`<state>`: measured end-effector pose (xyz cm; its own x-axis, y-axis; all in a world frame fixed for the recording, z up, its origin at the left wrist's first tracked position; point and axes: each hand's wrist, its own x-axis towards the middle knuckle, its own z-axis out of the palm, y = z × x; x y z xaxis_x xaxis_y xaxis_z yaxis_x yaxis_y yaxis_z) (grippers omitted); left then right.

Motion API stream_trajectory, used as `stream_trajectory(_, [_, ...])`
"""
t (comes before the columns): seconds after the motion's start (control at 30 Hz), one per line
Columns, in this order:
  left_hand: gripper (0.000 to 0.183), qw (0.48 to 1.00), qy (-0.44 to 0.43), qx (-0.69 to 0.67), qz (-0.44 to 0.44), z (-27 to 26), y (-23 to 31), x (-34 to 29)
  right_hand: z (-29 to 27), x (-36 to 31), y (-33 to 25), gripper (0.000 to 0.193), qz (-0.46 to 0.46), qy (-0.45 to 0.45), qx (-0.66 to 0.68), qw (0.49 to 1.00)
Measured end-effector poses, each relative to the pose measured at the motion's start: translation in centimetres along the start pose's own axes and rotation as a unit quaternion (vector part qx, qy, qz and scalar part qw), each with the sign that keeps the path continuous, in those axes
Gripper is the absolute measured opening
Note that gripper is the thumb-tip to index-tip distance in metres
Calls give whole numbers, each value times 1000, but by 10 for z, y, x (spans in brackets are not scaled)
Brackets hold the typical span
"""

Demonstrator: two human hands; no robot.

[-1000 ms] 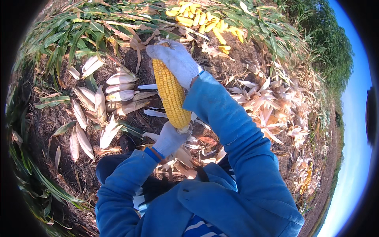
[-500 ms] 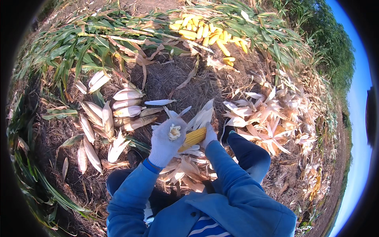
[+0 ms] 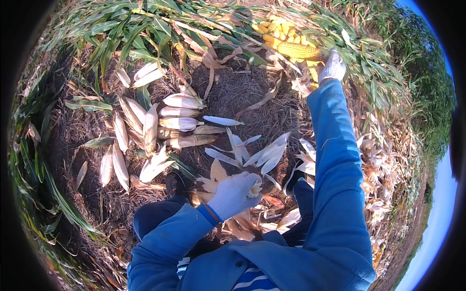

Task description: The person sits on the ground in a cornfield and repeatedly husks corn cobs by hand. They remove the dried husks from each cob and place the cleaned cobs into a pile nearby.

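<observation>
Head view: the right hand (image 3: 333,67), in a white glove, is stretched far out to the upper right, at the near end of a large bare yellow corn ear (image 3: 293,50). The ear lies lengthwise across the view in front of a heap of smaller-looking yellow ears (image 3: 281,30); the right fingers point away from the wearer and hide their own inner side, so I cannot tell how far open they are or whether they grip it. The left hand (image 3: 233,195), also gloved, is near the body between the knees, its fingers curled closed around a pale stub (image 3: 254,189) that sticks out at the thumb side. Loose dry husks (image 3: 272,154) spread on the ground (image 3: 233,94) just beyond and under that hand. To the left lies a group of ears in their husks (image 3: 182,111), several side by side. Green leaves (image 3: 126,34) run along the far edge, and a larger pile of pale husks (image 3: 381,165) lies right of the outstretched blue sleeve (image 3: 335,145).
</observation>
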<state>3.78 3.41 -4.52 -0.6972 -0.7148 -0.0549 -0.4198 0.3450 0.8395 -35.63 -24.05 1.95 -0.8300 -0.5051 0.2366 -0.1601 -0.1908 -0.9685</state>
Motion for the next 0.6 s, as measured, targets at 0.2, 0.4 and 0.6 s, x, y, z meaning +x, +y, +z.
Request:
stream_trajectory(0.2, [85,993,6,101,57,24,-12,10,17,-86,-36,56,-41,-256,-81,962])
stream_trajectory(0.4, [81,990,-130,43,37,-14,-44,6,-74,-221,-28,40,125,-519,-286,796])
stream_trajectory(0.6, [72,959,126,130,-219,-121,-229,26,-173,-254,-65,49,101,-571,-420,698])
